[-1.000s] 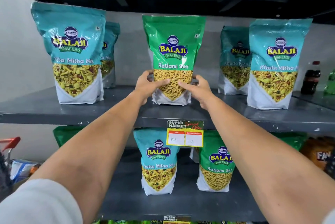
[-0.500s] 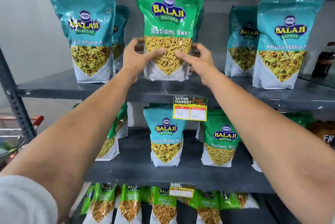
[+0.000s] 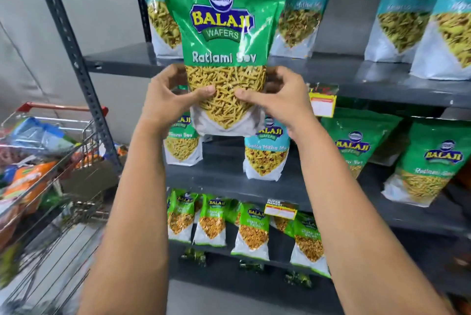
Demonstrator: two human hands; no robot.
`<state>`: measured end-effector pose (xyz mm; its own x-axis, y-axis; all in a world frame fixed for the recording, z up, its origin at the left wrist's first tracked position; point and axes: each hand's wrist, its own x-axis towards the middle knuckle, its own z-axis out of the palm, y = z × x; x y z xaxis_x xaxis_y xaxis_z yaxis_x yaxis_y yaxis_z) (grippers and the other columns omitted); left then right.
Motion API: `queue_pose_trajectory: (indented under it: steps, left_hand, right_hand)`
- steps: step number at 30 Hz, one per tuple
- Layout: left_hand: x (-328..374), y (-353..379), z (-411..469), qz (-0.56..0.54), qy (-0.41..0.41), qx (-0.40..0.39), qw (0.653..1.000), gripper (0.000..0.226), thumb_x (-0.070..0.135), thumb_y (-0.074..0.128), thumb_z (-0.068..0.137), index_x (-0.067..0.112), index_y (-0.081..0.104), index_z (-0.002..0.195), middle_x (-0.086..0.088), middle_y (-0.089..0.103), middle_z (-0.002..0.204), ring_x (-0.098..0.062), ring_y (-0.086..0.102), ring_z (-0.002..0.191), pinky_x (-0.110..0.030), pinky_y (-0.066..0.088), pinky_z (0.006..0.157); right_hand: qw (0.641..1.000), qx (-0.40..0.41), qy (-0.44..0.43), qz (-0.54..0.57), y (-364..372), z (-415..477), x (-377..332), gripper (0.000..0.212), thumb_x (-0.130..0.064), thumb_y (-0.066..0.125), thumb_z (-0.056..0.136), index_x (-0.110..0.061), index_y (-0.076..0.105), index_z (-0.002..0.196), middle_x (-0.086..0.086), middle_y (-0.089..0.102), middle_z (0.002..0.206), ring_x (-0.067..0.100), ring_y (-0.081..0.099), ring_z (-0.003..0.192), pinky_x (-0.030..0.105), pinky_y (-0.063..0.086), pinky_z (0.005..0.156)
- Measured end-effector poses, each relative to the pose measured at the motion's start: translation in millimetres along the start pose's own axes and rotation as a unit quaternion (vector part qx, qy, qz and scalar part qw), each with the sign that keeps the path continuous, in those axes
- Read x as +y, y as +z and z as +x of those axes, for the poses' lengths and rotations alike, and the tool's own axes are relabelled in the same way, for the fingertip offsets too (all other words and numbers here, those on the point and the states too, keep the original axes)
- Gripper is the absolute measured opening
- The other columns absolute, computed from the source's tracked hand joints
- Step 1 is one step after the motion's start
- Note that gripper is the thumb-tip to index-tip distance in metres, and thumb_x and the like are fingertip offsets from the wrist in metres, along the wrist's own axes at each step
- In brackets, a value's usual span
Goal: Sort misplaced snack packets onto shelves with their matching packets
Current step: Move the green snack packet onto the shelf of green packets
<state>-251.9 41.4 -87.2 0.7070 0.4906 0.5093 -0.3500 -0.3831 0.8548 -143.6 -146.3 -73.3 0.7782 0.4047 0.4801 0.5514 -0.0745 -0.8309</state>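
Observation:
A green Ratlami Sev packet (image 3: 223, 34) is held upright in the air, in front of the upper shelf (image 3: 356, 77). My left hand (image 3: 165, 98) grips its lower left side and my right hand (image 3: 277, 100) its lower right, thumbs on the front. Teal Khatta Mitha packets (image 3: 400, 21) stand on the upper shelf behind it. On the middle shelf (image 3: 221, 174) stand green Ratlami Sev packets (image 3: 356, 146) and one teal Khatta Mitha packet (image 3: 265, 154).
A lower shelf carries several small green Chana Jor Garam packets (image 3: 252, 230). A wire shopping trolley (image 3: 51, 161) full of mixed packets stands at the left beside the rack's metal upright (image 3: 74, 54). Yellow price tags (image 3: 322, 103) hang from the shelf edges.
Both hands have lifted the green Ratlami Sev packet off the upper shelf and drawn it toward me. The view has tilted down and left, showing the trolley and lower shelf.

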Motion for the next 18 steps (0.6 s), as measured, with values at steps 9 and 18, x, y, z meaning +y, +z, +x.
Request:
queue_pose_trajectory:
  steps: [9,18]
  left_hand:
    - [-144,-23,-35,0.091,-0.098,-0.034,0.99,0.065,0.034,0.086,0.053,0.017,0.061,0.111,0.002,0.069,0.108,-0.004,0.066,0.093,-0.021,0.052,0.087]
    - [-261,6,-10,0.092,-0.215,-0.032,0.972,0.071,0.014,0.086,0.068,0.01,0.05,0.129,-0.005,0.061,0.131,-0.022,0.056,0.122,-0.045,0.046,0.106]
  right_hand:
    - [0.988,-0.065,0.132,-0.038,89,-32,125,0.062,-0.04,0.092,0.046,-0.028,0.058,0.097,-0.002,0.073,0.1,0.015,0.071,0.089,0.038,0.059,0.081]
    - [0.972,-0.059,0.202,-0.105,138,-7,206,0.077,-0.031,0.087,0.063,-0.004,0.052,0.127,0.014,0.061,0.13,0.028,0.057,0.119,0.043,0.049,0.099]
